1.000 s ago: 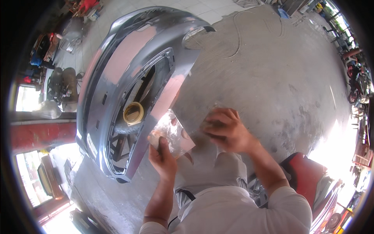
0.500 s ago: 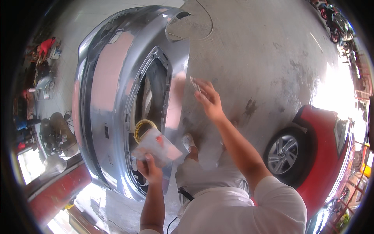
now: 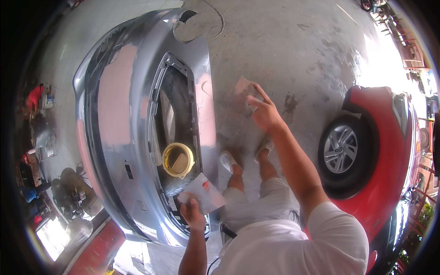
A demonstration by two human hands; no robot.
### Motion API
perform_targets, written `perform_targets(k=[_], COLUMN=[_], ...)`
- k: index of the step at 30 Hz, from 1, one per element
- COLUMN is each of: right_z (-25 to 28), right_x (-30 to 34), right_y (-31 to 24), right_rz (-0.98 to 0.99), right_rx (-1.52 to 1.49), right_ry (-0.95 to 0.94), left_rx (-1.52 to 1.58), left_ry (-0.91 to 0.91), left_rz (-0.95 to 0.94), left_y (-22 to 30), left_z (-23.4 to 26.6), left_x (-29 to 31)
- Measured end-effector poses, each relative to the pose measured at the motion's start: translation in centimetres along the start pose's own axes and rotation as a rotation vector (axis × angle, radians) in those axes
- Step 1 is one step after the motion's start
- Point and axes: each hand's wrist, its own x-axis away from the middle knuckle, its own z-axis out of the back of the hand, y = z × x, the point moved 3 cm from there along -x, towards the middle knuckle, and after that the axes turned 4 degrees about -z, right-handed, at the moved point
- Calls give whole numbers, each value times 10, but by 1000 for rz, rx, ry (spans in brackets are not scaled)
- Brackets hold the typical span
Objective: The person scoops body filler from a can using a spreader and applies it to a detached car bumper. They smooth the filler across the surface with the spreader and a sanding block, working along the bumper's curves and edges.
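Observation:
My left hand point(image 3: 192, 214) grips a thin pale putty board point(image 3: 207, 189) by its edge, with a red smear and a pink corner on it. In my right hand point(image 3: 266, 112), raised to the right of the bumper, is a small flat putty spreader point(image 3: 241, 86), pinkish and partly blurred. The large grey car bumper point(image 3: 153, 41) stands on my left, bearing pink filler patches point(image 3: 114, 103) on its face and on the edge nearest me. A roll of yellow tape point(image 3: 166, 160) rests at the bumper's opening, just beyond the board.
A red car point(image 3: 385, 151) with its front wheel point(image 3: 340, 149) stands close on my right. Grey concrete floor point(image 3: 275, 41) stretches ahead, with a curved hose or cable point(image 3: 223, 23) on it. At far left are a person in red point(image 3: 34, 97) and assorted workshop items.
My right hand has moved slightly right, and the spreader has turned flat side to view. My left hand and board have moved right and down. The view has shifted, with both feet now visible.

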Motion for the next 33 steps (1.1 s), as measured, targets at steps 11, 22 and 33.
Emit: perform_targets(k=[11,22,33], right_z=[-60,-85,-99], right_x=[-36,-28,15], right_y=[-59,-40,-31], right_rz=[369,451,468], right_rx=[656,670,609], right_ry=[110,172,163], left_rx=[55,111,93], left_ry=[-58,-105,-97], left_rz=[-27,-32,4], left_y=[-10,-5,6], left_z=[2,6,3], left_x=[15,14,14])
